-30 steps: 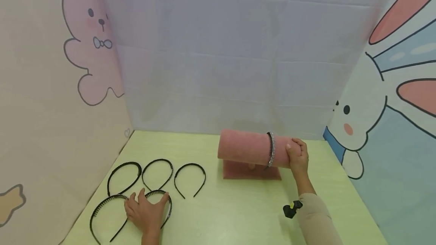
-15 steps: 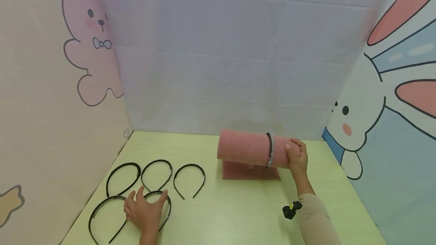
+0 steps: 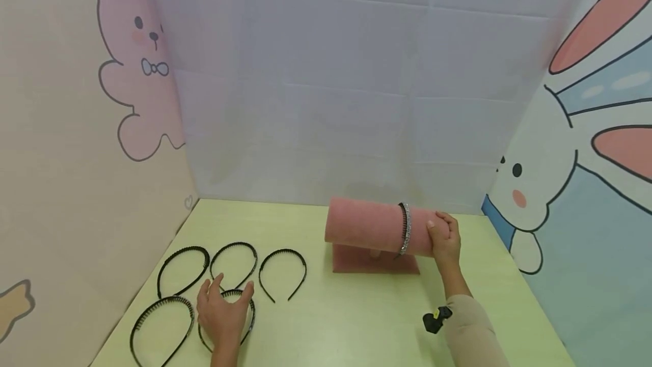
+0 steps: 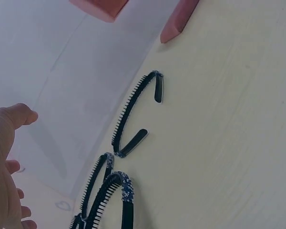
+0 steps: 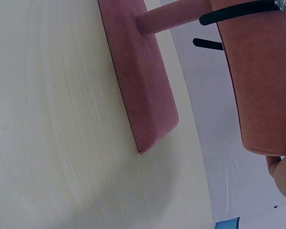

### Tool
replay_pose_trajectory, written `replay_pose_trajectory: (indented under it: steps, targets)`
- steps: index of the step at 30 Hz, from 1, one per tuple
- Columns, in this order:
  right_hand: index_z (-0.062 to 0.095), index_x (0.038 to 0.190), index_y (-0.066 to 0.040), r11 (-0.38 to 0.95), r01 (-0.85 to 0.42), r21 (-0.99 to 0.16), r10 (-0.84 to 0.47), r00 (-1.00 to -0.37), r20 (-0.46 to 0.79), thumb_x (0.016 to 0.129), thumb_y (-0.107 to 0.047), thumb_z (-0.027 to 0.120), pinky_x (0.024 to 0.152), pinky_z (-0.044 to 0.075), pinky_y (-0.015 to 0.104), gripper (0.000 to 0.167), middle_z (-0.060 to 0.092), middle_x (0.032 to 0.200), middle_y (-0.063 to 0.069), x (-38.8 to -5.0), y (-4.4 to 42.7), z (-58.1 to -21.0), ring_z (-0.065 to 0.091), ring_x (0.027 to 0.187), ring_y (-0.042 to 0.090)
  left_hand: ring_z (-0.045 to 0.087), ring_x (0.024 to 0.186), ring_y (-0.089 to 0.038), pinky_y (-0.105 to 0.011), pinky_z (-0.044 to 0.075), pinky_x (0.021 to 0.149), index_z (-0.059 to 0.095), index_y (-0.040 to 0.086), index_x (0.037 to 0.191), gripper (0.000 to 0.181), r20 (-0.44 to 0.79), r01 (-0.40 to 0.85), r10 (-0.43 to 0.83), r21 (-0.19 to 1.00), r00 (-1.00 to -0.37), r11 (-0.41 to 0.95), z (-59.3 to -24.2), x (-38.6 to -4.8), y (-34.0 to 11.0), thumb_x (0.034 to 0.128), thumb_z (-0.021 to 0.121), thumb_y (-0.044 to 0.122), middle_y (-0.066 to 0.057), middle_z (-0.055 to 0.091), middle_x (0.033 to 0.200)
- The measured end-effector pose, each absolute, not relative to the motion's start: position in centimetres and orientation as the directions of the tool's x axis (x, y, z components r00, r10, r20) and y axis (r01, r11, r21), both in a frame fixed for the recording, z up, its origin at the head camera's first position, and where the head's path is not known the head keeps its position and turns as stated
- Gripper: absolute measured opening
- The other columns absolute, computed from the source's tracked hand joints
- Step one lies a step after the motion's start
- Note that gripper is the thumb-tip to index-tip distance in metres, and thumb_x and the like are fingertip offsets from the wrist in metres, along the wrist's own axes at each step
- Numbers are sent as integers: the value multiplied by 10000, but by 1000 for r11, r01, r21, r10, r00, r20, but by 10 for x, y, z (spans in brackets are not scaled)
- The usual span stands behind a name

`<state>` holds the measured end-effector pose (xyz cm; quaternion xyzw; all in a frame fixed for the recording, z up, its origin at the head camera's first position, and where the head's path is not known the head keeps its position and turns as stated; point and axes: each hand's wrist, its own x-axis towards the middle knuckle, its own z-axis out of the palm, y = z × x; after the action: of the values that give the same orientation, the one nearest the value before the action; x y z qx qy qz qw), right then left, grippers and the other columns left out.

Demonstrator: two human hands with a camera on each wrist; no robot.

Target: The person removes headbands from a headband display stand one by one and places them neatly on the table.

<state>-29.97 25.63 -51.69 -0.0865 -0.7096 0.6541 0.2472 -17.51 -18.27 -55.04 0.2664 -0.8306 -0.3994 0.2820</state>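
My left hand (image 3: 224,313) hovers with fingers and thumb spread above a black toothed headband (image 3: 252,321) on the table, hiding part of it. In the left wrist view that hand (image 4: 5,157) holds nothing. With my right hand (image 3: 446,240) I grip the right end of a pink velvety roll-shaped headband stand (image 3: 364,223), thumb on the front. One headband with a glittery silver band (image 3: 406,228) sits around the roll, left of that hand. Its two dark tips (image 5: 209,44) stick out below the roll in the right wrist view.
Several more black headbands lie at the table's left: a lower-left one (image 3: 134,327), a back-left one (image 3: 160,271), a back-middle one (image 3: 256,254) and a right one (image 3: 305,271). The stand's flat pink base (image 3: 351,259) rests on the table (image 3: 346,321). Printed cloth walls surround it.
My left hand has shifted slightly right and up, uncovering more of the lower-left headband. The right hand keeps its grip on the stand. The head view has tilted a little.
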Motion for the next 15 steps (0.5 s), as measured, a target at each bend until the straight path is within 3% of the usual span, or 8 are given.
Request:
replay_pose_trajectory:
  steps: [15]
  targets:
    - [522, 1209, -116, 140, -220, -965, 449, -855, 260, 886, -238, 626, 817, 358, 253, 361, 504, 1167, -93, -304, 259, -522, 435, 1049, 110, 343, 1197, -475, -638, 258, 923, 560, 8, 1208, 642, 284, -84, -634, 871, -719, 485, -534, -181, -165, 682, 827, 260, -241, 400, 1317]
